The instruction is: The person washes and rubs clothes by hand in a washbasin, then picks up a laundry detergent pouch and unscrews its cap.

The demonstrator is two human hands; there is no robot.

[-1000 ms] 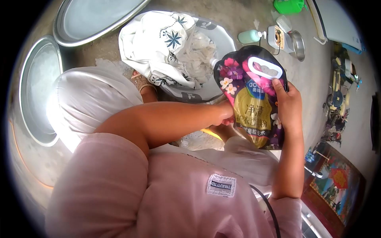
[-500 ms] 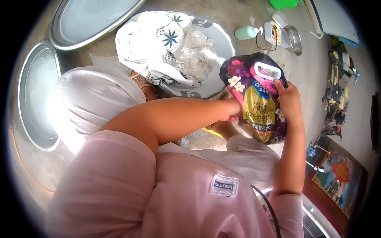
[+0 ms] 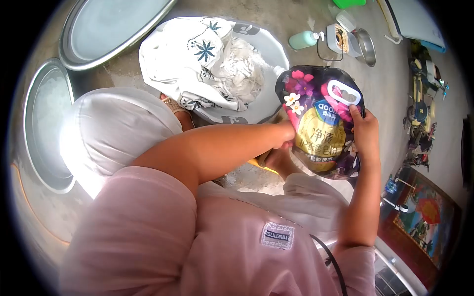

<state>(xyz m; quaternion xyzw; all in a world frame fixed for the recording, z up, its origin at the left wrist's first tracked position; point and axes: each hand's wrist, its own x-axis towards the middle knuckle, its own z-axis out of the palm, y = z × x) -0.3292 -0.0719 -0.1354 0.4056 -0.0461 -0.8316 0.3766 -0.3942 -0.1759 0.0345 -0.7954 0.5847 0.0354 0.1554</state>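
A dark floral detergent bag (image 3: pixel 321 121) is tilted over a grey basin (image 3: pixel 274 49), its white spout at the rim. White powder streams from the spout onto pale wet-looking cloth (image 3: pixel 239 69) inside. White fabric with blue leaf patterns (image 3: pixel 173 54) hangs over the basin's left side. My left hand (image 3: pixel 285 134) is closed on the bag's lower left edge, its fingers partly hidden. My right hand (image 3: pixel 364 130) grips the bag's right edge, near the white handle opening.
Two large metal basins (image 3: pixel 66 44) (image 3: pixel 32 123) stand at the left. Beyond the grey basin are a pump bottle (image 3: pixel 302 40), a clear container (image 3: pixel 340 42) and a steel bowl (image 3: pixel 366 47). A bare foot (image 3: pixel 281 163) is below the bag.
The bag has shifted slightly right and its handle end has turned a little downward, with my right hand moving along. Powder still pours from the spout.
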